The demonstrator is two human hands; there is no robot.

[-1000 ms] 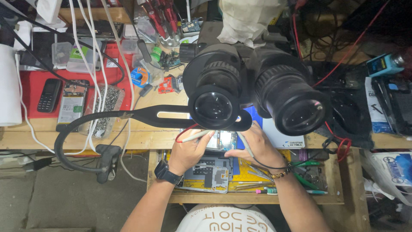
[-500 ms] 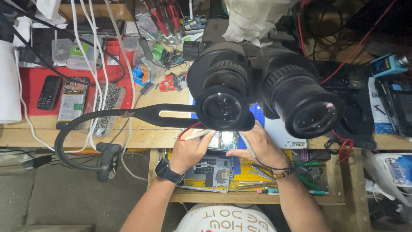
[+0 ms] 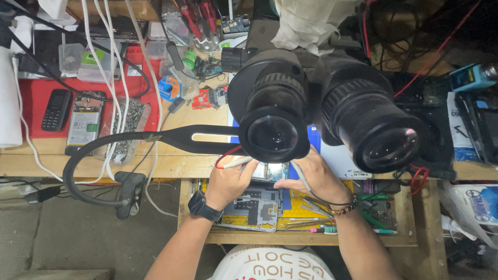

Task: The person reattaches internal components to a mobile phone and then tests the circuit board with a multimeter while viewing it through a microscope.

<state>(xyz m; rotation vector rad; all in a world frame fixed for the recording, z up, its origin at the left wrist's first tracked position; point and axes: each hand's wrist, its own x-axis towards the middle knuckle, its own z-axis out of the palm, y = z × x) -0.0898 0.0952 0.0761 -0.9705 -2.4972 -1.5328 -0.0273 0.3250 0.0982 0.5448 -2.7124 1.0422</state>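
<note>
Presently we find the opened phone (image 3: 271, 171) just below the microscope eyepieces (image 3: 332, 122), at the desk (image 3: 171, 165) edge. Our left hand (image 3: 228, 181) grips a white probe (image 3: 239, 163); our right hand (image 3: 311, 179) apparently pinches another. Work looks midway; the back frame (image 3: 254, 207) remains detached.

Microscope eyepieces (image 3: 332, 119) overhang the hands (flexible arm (image 3: 129, 142) leftward).

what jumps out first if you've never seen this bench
The big black binocular microscope eyepieces fill the middle. Just beneath them, the left hand holds a thin white tool and the right hand steadies an opened phone at the bench edge. A red mat lies far left.
</note>
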